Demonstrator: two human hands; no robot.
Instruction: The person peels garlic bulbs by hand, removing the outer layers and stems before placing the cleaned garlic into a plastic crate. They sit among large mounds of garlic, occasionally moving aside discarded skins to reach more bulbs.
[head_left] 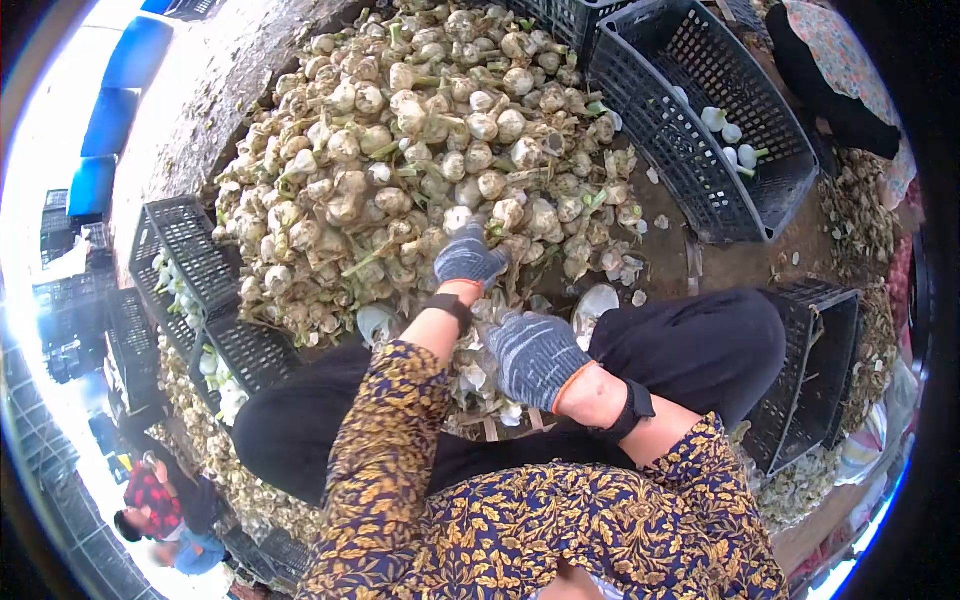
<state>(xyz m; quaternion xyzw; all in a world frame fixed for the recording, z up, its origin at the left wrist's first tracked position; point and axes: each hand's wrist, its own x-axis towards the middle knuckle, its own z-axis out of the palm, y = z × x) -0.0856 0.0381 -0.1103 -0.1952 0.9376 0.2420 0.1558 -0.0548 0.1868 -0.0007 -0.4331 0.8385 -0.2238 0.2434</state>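
Note:
My left hand (470, 257), in a grey knit glove, reaches into the near edge of a large heap of garlic bulbs (400, 150). Its fingers close on a pale garlic bulb (457, 219) there. Closer to my body, my right hand (535, 357), gloved the same way, is curled with its back toward me. Whatever it holds is hidden beneath the fingers. Loose garlic skins (475, 385) lie on the ground between my knees, below both hands.
A black plastic crate (690, 185) at the upper right holds several clean white bulbs (732, 132). Another crate (805, 390) lies beside my right knee. Crates (195, 245) with trimmed garlic stand at left. A person (155, 500) sits at lower left; another person's sleeve (850, 60) shows upper right.

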